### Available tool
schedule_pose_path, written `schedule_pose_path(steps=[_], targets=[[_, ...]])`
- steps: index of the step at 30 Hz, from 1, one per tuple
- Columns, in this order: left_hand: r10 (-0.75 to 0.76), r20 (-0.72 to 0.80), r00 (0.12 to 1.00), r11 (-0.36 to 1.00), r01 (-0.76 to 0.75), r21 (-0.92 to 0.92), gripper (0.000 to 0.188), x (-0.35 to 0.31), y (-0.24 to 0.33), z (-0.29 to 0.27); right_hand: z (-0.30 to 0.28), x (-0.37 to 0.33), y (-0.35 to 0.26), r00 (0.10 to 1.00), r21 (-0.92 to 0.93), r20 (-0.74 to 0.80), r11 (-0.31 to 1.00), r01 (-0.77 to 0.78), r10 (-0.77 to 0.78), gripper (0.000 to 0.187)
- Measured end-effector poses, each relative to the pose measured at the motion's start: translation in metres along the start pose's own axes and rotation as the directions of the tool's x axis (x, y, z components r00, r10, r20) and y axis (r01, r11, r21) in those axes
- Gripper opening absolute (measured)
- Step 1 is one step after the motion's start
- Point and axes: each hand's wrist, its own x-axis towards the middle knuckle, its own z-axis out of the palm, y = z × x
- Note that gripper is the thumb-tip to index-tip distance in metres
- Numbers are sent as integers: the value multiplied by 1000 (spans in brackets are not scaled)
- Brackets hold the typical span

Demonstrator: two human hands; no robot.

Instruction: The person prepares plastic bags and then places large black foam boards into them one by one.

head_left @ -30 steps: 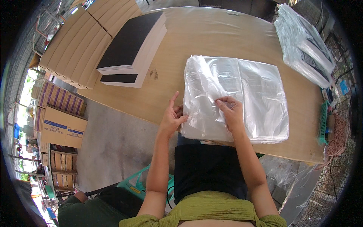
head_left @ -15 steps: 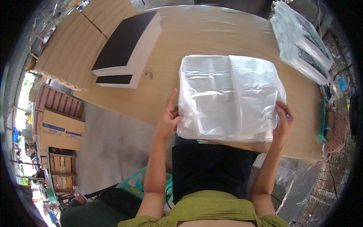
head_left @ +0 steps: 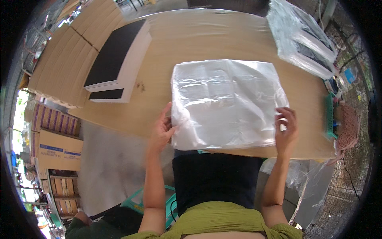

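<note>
A flat stack of clear plastic bags [head_left: 227,105] lies on the wooden table in front of me, close to its near edge. My left hand [head_left: 162,129] is at the stack's left side, index finger stretched out and thumb against the plastic edge. At the right side, my right hand [head_left: 286,125] has its fingers curled together at the edge of the top bag. The top bag is spread across the stack, wrinkled and shiny, and hides the ones below.
Black-topped stacks of white sheets [head_left: 113,59] stand at the table's left, beside a row of brown cardboard [head_left: 65,59]. Plastic-wrapped packs [head_left: 304,40] lie at the far right. A green basket [head_left: 329,115] sits along the right edge. A person's dark-clothed leg [head_left: 107,223] shows at lower left.
The plastic layer that was folded over the right half now lies spread across the stack. My right hand's fingers have curled in more; the whole view has shifted slightly.
</note>
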Motion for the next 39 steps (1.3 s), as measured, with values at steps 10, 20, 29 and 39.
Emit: schedule_pose_path(steps=[10, 20, 29, 39], targets=[[5, -152, 988, 997, 8, 79, 94, 6, 4, 14, 171, -52, -74, 763, 174, 566, 950, 260, -312, 78], [-23, -61, 998, 999, 21, -30, 97, 0, 1, 1, 107, -7, -25, 995, 451, 48, 887, -102, 91, 43], [-5, 26, 1000, 1000, 5, 11, 64, 2, -7, 3, -3, 6, 69, 977, 75, -213, 997, -18, 33, 44], [-48, -17, 999, 990, 49, 129, 48, 1, -3, 7, -42, -3, 65, 932, -223, -347, 956, -191, 105, 42]])
